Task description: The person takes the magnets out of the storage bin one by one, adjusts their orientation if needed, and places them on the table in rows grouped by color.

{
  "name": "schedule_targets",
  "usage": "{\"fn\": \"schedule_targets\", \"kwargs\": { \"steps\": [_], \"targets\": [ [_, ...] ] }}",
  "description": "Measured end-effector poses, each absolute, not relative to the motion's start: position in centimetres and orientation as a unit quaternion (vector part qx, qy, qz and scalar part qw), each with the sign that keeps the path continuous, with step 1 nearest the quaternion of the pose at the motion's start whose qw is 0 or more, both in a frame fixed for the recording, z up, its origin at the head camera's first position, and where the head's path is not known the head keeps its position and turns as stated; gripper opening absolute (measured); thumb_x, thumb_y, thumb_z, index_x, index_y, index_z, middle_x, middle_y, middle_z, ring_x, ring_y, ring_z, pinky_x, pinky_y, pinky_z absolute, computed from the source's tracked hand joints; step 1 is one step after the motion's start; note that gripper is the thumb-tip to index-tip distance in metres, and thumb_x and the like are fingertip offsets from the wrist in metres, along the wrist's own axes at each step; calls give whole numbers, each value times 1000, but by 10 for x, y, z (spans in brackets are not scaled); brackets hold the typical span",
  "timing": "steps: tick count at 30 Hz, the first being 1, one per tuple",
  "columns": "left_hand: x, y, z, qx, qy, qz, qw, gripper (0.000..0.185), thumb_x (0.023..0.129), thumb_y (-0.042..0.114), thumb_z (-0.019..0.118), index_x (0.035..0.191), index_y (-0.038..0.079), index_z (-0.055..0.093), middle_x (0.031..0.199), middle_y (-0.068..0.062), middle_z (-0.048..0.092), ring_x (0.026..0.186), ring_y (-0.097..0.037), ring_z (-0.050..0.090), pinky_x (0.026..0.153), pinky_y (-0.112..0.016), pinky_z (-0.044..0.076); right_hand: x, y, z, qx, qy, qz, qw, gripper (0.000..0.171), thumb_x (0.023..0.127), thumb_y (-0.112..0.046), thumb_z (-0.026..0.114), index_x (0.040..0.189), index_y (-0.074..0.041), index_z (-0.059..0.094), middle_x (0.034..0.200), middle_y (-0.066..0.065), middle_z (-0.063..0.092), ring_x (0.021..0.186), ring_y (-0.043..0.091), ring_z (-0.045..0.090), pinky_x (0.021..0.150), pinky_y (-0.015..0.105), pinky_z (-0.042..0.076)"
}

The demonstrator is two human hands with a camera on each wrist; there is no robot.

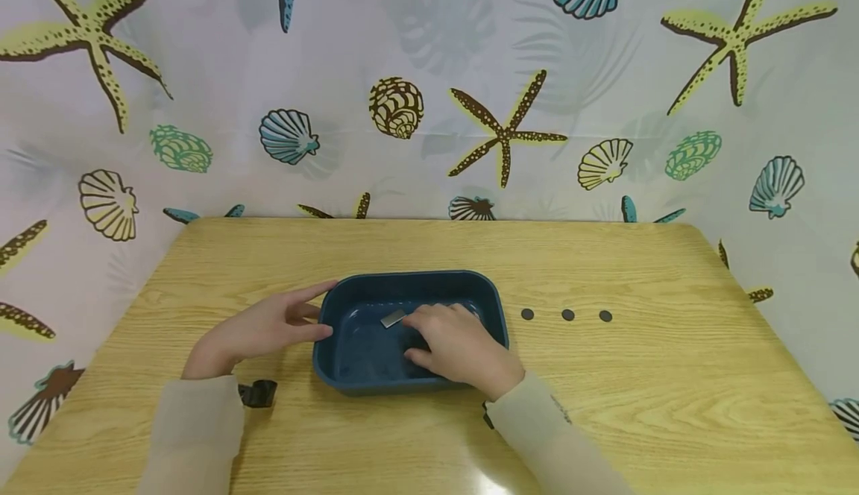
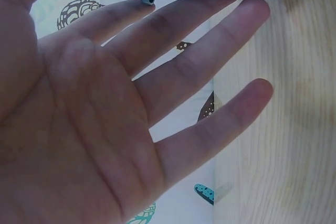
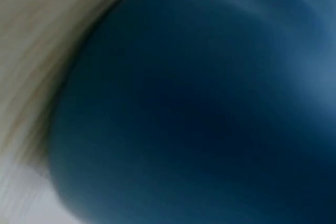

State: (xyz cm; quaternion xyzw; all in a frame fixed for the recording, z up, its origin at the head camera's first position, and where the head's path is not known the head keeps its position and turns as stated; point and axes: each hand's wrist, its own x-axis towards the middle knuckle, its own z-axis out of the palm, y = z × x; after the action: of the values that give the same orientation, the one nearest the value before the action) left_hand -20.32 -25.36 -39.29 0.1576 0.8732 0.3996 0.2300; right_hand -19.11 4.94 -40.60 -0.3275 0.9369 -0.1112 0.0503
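- Fingers of our left hand lie straight, touching the blue tray's left wall.
- Our right hand reaches inside, fingertips at a small grey piece; pinching or not, we cannot tell.
- Three dark discs sit on the table, right of the tray.

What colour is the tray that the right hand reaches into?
The tray is dark blue, seen best in the head view.
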Motion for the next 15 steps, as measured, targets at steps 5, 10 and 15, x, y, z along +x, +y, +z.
{"fn": "schedule_targets", "kwargs": {
  "steps": [5, 10, 15],
  "targets": [
    [-203, -254, -395, 149, 873, 402, 233, 85, 101, 39, 67, 167, 16, 19, 148, -29, 55, 136, -45, 56, 103, -54, 53, -193, 43, -409, -335, 930, -135, 63, 46, 101, -36, 68, 142, -15, 63, 144, 2, 65, 135, 20, 60, 114, 45, 46],
    [-203, -254, -395, 150, 874, 401, 231, 85, 101, 39, 67, 167, 16, 19, 148, -29, 55, 136, -45, 56, 103, -54, 53, -198, 39, -414, -343, 920, -173, 84, 54, 100, -40, 68, 147, -14, 58, 150, 2, 60, 142, 19, 55, 120, 44, 40],
    [-203, -253, -393, 153, 876, 396, 231, 84, 102, 37, 66, 167, 15, 18, 148, -30, 54, 136, -46, 56, 103, -55, 53, -201, 39, -418, -339, 915, -188, 112, 67, 101, -49, 63, 154, -12, 48, 160, 5, 49, 152, 20, 44, 128, 44, 29]
  ]
}}
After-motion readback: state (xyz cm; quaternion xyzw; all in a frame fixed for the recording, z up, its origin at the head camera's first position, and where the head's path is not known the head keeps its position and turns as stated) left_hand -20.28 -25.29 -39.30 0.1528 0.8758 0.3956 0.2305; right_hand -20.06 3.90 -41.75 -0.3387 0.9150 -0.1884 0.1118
